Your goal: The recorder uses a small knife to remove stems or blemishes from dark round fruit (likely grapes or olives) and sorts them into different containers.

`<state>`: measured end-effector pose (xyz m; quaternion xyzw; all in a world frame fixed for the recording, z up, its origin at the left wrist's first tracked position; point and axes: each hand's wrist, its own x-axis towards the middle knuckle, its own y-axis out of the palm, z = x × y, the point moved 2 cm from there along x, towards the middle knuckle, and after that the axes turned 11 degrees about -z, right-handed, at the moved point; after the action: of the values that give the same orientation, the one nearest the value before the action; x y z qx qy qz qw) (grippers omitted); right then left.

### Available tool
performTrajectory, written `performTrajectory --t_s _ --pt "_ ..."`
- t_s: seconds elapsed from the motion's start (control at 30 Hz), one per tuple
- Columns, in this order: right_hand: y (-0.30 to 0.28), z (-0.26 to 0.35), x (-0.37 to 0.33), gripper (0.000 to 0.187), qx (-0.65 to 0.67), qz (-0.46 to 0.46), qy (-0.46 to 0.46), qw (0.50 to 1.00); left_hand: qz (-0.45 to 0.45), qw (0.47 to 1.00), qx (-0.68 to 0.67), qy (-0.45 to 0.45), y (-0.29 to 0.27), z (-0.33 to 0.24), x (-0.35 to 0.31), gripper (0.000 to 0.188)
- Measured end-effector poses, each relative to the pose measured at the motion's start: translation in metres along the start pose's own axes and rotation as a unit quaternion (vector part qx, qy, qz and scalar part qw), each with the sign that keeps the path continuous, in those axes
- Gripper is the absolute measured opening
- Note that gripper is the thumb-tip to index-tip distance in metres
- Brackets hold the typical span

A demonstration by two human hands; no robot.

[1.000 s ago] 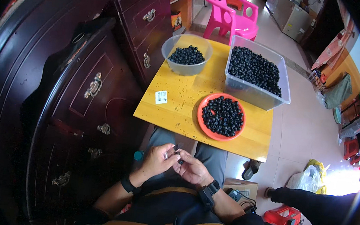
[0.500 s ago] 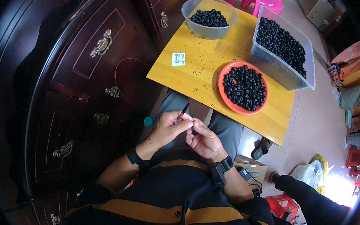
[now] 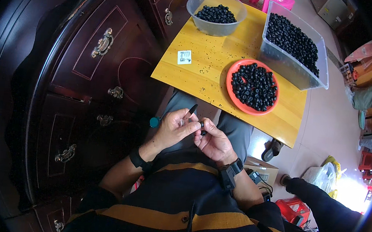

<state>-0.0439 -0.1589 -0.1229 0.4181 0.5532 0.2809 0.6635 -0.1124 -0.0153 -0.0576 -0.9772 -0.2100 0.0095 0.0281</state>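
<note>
- Seen from above, a seated person in a dark top with yellow stripes holds both hands together over the lap, just below the near edge of a small yellow wooden counter (image 3: pixel 207 73).
- The left hand (image 3: pixel 173 130) has its fingers pressed together around a thin dark tool (image 3: pixel 191 110), whose tip points up toward the counter.
- The right hand (image 3: pixel 215 140) sits touching the left, its fingers pinching a small dark bead (image 3: pixel 202 125).
- Each wrist wears a black band.
- On the counter, a round orange plate (image 3: pixel 231 90) heaped with dark beads lies nearest the hands.
- Behind it, on the right, stands a clear rectangular tub (image 3: pixel 287 67) full of the same beads.
- At the far left stands a clear round bowl (image 3: pixel 215 26) holding fewer.
- A small white square label (image 3: pixel 184 56) lies flat on the counter's left side, between the bowl and the near edge.
- A dark carved wooden cabinet (image 3: pixel 87 85) with brass handles fills the left.
</note>
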Motion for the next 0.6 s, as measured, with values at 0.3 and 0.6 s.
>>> performTrajectory --t_s 0.3,0.6 --pt "-0.002 -0.003 0.000 0.007 -0.022 -0.007 0.005 1.000 0.014 1.000 -0.021 -0.016 0.002 0.009 0.004 0.011" --pt "0.004 -0.003 -0.002 0.008 -0.003 0.003 0.001 1.000 0.006 0.999 0.032 0.012 -0.005 0.018 0.002 0.014"
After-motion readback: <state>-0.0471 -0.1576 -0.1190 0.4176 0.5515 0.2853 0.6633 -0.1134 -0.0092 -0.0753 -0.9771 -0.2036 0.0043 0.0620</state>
